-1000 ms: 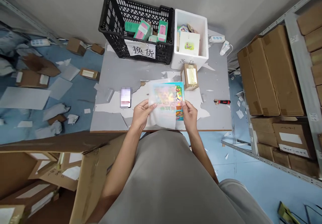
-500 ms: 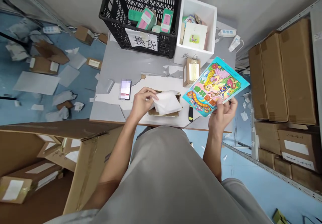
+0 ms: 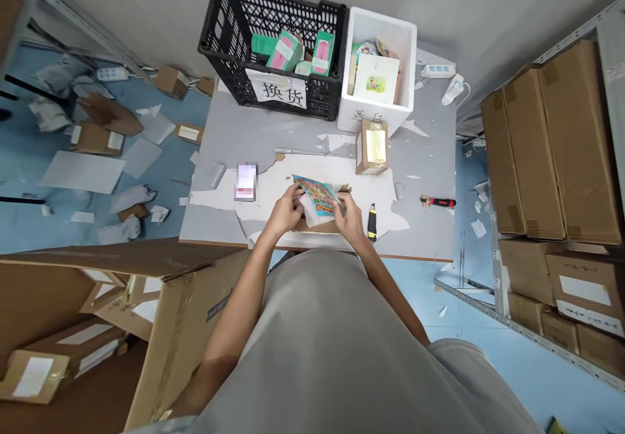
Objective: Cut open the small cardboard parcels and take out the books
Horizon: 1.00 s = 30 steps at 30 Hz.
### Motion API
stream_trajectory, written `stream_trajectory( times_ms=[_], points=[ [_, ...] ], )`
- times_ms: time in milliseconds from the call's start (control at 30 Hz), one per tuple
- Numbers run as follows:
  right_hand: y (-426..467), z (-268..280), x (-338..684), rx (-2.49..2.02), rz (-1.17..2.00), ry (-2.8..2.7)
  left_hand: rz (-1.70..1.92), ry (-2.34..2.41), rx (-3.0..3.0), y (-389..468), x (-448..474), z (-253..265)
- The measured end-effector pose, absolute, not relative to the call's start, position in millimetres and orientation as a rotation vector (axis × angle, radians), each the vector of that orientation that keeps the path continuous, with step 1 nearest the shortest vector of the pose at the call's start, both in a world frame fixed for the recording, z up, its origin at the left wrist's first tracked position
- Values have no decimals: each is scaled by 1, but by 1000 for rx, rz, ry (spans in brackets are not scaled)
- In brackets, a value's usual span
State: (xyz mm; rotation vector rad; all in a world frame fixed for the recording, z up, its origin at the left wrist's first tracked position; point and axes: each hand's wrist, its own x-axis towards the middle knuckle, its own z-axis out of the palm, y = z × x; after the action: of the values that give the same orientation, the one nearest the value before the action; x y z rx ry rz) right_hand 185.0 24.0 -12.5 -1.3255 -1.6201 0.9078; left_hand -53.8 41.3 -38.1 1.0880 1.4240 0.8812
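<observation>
A colourful picture book (image 3: 321, 196) with a blue border is held tilted over a small open cardboard box (image 3: 317, 227) at the table's front edge. My right hand (image 3: 348, 218) grips the book's right side. At the opposite side, my left hand (image 3: 287, 210) has its fingers closed at the book's left edge and at a white wrapping sheet (image 3: 310, 213), which lies partly under the book. How much of each the left fingers hold is hidden. Just right of the box lies a yellow and black box cutter (image 3: 372, 222).
Behind stand a black plastic crate (image 3: 273, 50) and a white foam box (image 3: 381, 63) of books. A small taped carton (image 3: 372, 148), a phone (image 3: 246, 182) and a red-handled tool (image 3: 439, 202) lie on the table (image 3: 424, 232). A large open carton (image 3: 195, 330) stands front left.
My right hand has brought the book left and down from the right side to above the small box. My left hand has shifted slightly lower, now touching the book's edge.
</observation>
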Motion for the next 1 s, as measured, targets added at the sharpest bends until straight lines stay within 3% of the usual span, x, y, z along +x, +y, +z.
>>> stream_trajectory(
  times_ms=[200, 433, 567, 733, 867, 1000],
  points=[
    [25, -14, 182, -1390, 1065, -1584, 905, 1532, 970, 30, -66, -36],
    [30, 29, 174, -1344, 1068, -880, 773, 1278, 761, 26, -38, 6],
    [33, 51, 169, -1260, 1106, -645, 884, 1223, 687, 34, -19, 33],
    [25, 64, 183, -1267, 1179, -755, 1148, 1195, 751, 58, -33, 55],
    [21, 65, 207, -1449, 924, -908, 1238, 1241, 1097, 85, -67, 76],
    [20, 70, 211, -1602, 738, -1285, 1086, 1209, 1576, 102, -86, 100]
  ],
)
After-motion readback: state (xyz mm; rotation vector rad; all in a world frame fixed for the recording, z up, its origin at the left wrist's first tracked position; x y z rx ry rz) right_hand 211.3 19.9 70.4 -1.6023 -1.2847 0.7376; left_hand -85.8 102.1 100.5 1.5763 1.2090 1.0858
